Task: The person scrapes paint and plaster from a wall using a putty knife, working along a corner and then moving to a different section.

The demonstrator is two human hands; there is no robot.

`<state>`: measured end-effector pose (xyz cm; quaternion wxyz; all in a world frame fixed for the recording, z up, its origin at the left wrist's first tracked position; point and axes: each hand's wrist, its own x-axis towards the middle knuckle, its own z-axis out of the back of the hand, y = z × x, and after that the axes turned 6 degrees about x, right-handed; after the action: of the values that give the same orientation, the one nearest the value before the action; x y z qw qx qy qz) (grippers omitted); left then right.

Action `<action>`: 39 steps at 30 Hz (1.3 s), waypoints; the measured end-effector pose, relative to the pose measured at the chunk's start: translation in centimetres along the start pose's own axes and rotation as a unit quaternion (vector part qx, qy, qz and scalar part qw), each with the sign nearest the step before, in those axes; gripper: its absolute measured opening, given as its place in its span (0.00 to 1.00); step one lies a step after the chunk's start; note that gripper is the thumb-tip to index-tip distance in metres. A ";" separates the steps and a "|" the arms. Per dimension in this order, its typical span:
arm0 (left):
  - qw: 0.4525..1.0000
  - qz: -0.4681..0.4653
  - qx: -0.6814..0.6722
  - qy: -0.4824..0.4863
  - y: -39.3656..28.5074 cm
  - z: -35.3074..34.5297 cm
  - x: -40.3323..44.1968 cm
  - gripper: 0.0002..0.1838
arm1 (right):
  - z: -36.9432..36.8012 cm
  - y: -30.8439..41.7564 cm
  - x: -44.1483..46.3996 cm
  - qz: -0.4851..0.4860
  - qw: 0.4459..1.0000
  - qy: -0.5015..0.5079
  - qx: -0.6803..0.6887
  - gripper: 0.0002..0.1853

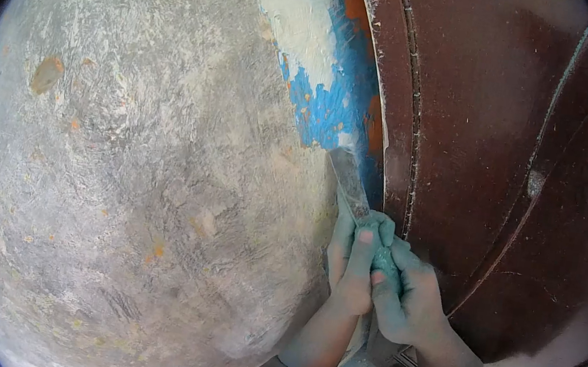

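Note:
Both of my hands are wrapped around the handle of a scraper (350, 183), which has a flat metal blade. My left hand (357, 254) grips nearer the blade, its thumb lying along the handle. Just behind it, my right hand (406, 289) closes around the rear of the handle. The blade points up the wall and its tip is at the lower end of a strip of blue paint (328, 114), beside a small pale patch. Above that, a layer of cream paint (299, 19) covers part of the strip.
A rough grey wall surface (142, 165), with scattered orange spots, fills the left. On the right, close to my hands, stands a dark reddish-brown panel (476, 132) with grooves and a white-flecked edge. An orange-brown strip shows between the blue paint and this panel.

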<state>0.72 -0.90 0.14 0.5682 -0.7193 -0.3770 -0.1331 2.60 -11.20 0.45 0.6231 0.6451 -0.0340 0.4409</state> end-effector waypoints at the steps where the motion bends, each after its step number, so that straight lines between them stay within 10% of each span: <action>1: 1.000 0.005 -0.003 0.002 0.0 -0.2 0.1 0.18 | 0.1 0.2 0.0 0.007 1.000 -0.012 0.015 0.19; 39: 0.994 -0.065 0.090 -0.025 -0.7 -1.1 1.2 0.19 | 1.0 3.0 1.0 -0.032 0.999 -0.003 -0.018 0.16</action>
<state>1.26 -1.39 1.74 0.6109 -0.6423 -0.4476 -0.1179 1.95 -12.14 3.59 0.6482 0.6361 -0.0234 0.4180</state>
